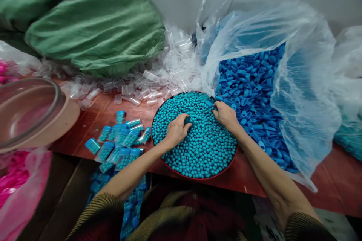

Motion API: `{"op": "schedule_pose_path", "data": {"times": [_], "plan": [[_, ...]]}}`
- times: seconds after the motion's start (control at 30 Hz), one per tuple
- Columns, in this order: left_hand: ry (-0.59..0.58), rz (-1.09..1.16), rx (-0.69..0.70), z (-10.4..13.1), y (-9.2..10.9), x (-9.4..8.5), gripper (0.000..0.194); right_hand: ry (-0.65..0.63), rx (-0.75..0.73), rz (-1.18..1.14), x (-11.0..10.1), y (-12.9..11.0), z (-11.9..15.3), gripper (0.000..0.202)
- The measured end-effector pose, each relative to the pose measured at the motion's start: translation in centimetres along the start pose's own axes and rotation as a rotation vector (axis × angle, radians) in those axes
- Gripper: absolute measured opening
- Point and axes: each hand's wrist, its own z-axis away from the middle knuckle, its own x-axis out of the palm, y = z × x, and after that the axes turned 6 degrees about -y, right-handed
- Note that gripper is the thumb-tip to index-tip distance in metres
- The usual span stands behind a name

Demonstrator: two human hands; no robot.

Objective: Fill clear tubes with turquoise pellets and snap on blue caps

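Observation:
A round red-rimmed tray (198,177) is full of small turquoise balls (203,150). Over its left part, my left hand (177,130) has its fingers curled around a clear container (187,113) that is hard to make out against the balls. At the tray's upper right edge, my right hand (225,116) pinches a small blue cap (209,104). Just right of the tray, more blue caps (249,83) fill an open plastic bag (308,83). Filled clear containers with blue caps (131,137) lie in a pile left of the tray.
Empty clear containers (175,64) are heaped behind the tray, beside a green cloth sack (98,26). Beige and clear basins (65,120) stand at the left, above pink pieces (14,173). More filled containers (131,203) lie below the red table's (333,180) front edge.

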Motion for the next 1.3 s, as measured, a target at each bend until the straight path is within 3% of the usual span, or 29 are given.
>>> {"op": "schedule_pose_path", "data": {"times": [0.1, 0.23, 0.3, 0.43, 0.57, 0.67, 0.8, 0.93, 1.03, 1.2, 1.3], "plan": [[0.013, -0.008, 0.007, 0.0, 0.2, 0.2, 0.029, 0.002, -0.097, -0.097, -0.2, -0.1, 0.0, 0.015], [0.055, -0.055, -0.033, 0.6, 1.0, 0.7, 0.031, 0.001, 0.07, -0.151, -0.1, -1.6, -1.0, 0.033], [0.046, -0.07, -0.062, 0.6, 1.4, 1.0, 0.031, -0.041, 0.085, -0.09, 0.2, -2.3, -1.3, 0.031], [0.007, -0.017, -0.077, 0.4, 1.5, 1.3, 0.026, -0.067, -0.014, -0.047, 0.4, -2.6, -0.4, 0.025], [-0.014, 0.002, -0.065, 0.3, 1.4, 1.2, 0.017, 0.025, -0.171, -0.113, -0.5, -2.7, 2.0, 0.033], [-0.024, 0.024, -0.057, 0.3, 1.4, 0.8, 0.017, -0.021, -0.264, -0.065, -1.0, -3.4, 3.4, 0.04], [-0.042, 0.025, -0.074, -0.1, 1.4, 0.3, 0.019, -0.053, -0.209, 0.022, -0.9, -4.0, 3.6, 0.04], [-0.064, 0.077, -0.063, -0.7, 1.3, -0.1, 0.016, 0.068, -0.238, -0.35, -0.8, -4.4, 3.4, 0.035], [-0.11, 0.179, -0.047, -0.9, 0.9, -0.3, 0.013, 0.072, -0.307, -0.649, -0.9, -4.6, 3.7, 0.03], [-0.163, 0.404, -0.047, -1.1, 0.1, -0.7, 0.012, -0.045, -0.226, -0.792, -0.8, -4.2, 4.3, 0.024], [-0.19, 0.574, -0.005, -1.1, 0.2, -0.6, 0.016, -0.043, -0.14, -0.873, -0.9, -4.6, 4.5, 0.024]]}}
